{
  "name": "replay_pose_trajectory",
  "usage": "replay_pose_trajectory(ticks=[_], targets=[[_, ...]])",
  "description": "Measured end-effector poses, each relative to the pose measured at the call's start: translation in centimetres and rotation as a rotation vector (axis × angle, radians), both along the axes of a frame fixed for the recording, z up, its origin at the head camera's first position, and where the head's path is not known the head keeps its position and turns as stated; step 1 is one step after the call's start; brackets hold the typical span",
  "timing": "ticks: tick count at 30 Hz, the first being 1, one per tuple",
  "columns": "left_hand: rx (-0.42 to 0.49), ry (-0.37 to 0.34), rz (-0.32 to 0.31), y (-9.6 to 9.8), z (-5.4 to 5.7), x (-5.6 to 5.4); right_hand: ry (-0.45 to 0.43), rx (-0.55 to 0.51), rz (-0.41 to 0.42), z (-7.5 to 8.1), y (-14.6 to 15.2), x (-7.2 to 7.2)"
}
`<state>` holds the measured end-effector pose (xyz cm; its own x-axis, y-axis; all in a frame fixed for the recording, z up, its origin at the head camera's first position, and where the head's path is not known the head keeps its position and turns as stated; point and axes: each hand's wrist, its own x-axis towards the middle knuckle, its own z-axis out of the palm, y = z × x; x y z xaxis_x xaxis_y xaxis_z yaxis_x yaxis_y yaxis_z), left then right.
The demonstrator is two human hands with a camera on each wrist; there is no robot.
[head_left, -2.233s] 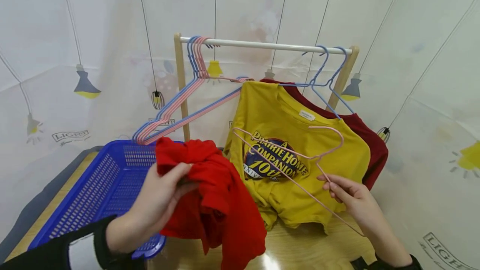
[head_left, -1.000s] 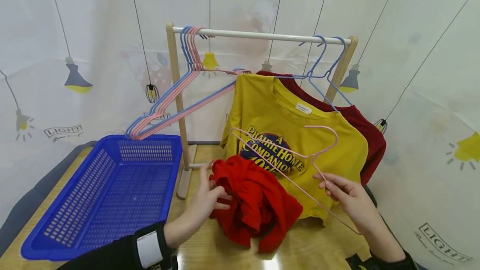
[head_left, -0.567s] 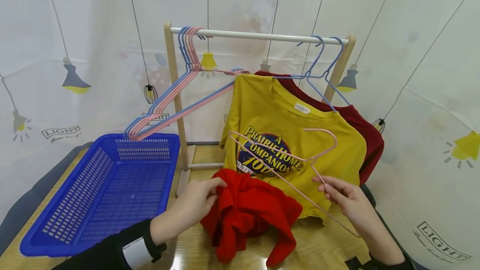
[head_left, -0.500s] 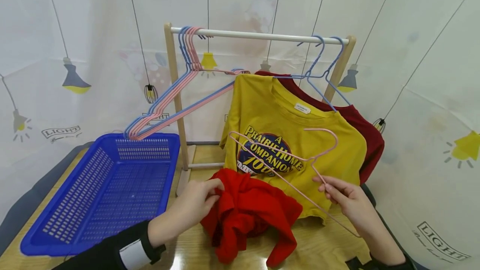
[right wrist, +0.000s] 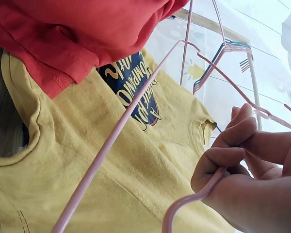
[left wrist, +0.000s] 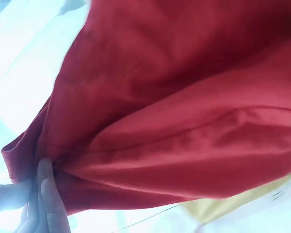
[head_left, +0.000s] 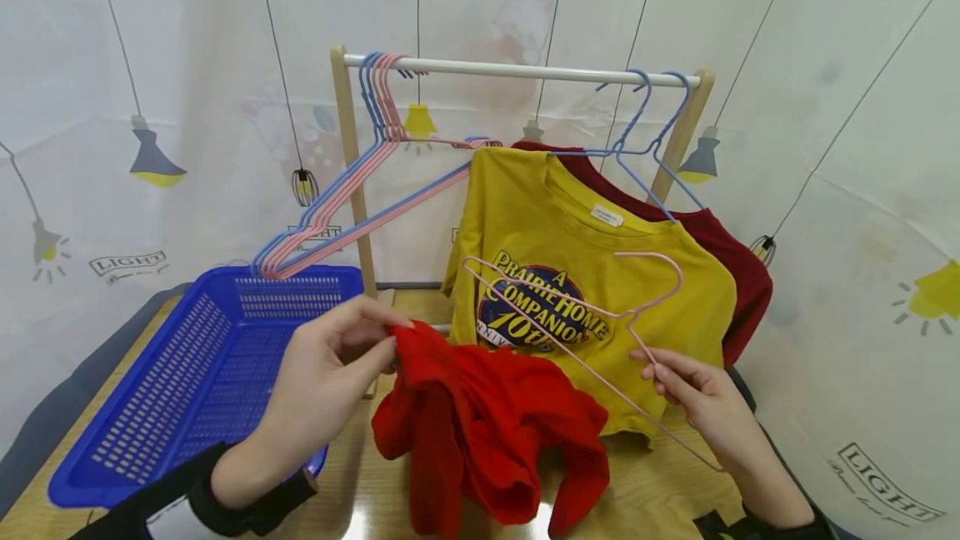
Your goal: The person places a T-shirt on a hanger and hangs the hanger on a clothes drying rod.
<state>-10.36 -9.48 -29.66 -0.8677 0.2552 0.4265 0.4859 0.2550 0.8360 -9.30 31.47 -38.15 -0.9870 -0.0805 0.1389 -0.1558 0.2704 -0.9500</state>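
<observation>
In the head view my left hand (head_left: 315, 390) pinches an edge of a crumpled red shirt (head_left: 480, 423) between thumb and fingers. The shirt droops in folds low over the table front, and the left wrist view shows its seam and hem close up. My right hand (head_left: 705, 407) holds a bare pink clothes hanger (right wrist: 103, 154) by one sloping arm, its hook turned up and to the right. Behind that hanger, a yellow T-shirt (head_left: 517, 223) with a printed logo hangs on a blue hanger, partly covering a dark red shirt (head_left: 738, 282).
A clothes rack with a white rail (head_left: 517, 69) stands at the back. Several pink and blue hangers (head_left: 330, 207) are bunched at its left end. A blue plastic basket (head_left: 142, 373) lies on the wooden table (head_left: 660, 498) to the left, partly behind my left hand.
The red shirt first went from over the basket to the table's middle. Now my left hand has drawn its edge up and left, spreading it somewhat. My right hand and hanger stay nearly still.
</observation>
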Motion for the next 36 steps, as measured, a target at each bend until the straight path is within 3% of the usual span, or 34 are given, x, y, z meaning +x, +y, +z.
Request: replay_pose_trajectory(ticks=[3, 5, 7, 12, 16, 19, 25, 28, 31, 36], targets=[[0.067, 0.053, -0.015, -0.3, 1.7, 0.7, 0.009, -0.001, 0.002, 0.0, 0.0, -0.1], [0.087, 0.031, -0.04, -0.3, 2.3, 0.7, 0.015, -0.001, -0.002, -0.1, 0.0, -0.3], [0.076, -0.018, -0.056, 0.0, 2.2, 0.1, 0.016, -0.01, -0.003, -0.2, 0.0, -0.4], [-0.07, -0.161, -0.071, 0.9, -0.4, -2.3, -0.007, -0.017, 0.01, -0.5, 0.0, -0.4], [-0.205, -0.184, -0.061, 1.5, -2.6, -3.3, -0.023, 0.016, -0.007, -0.5, -0.1, -0.4], [-0.316, -0.089, -0.033, 1.8, -3.4, -3.4, -0.024, 0.028, -0.027, -0.5, -0.2, -0.5], [-0.596, 0.312, 0.143, 1.9, -3.7, -3.2, -0.027, 0.0, -0.029, -0.6, -0.1, -0.5], [-0.635, 0.379, 0.146, 1.5, -4.0, -3.6, -0.025, -0.009, -0.023, -0.8, -0.1, -0.4], [-0.582, 0.269, 0.055, 0.9, -4.0, -4.2, -0.018, -0.015, -0.011, -0.9, 0.0, -0.1], [-0.394, -0.137, -0.067, -0.3, -3.6, -5.1, -0.031, -0.007, 0.002, -0.9, 0.5, 0.7]])
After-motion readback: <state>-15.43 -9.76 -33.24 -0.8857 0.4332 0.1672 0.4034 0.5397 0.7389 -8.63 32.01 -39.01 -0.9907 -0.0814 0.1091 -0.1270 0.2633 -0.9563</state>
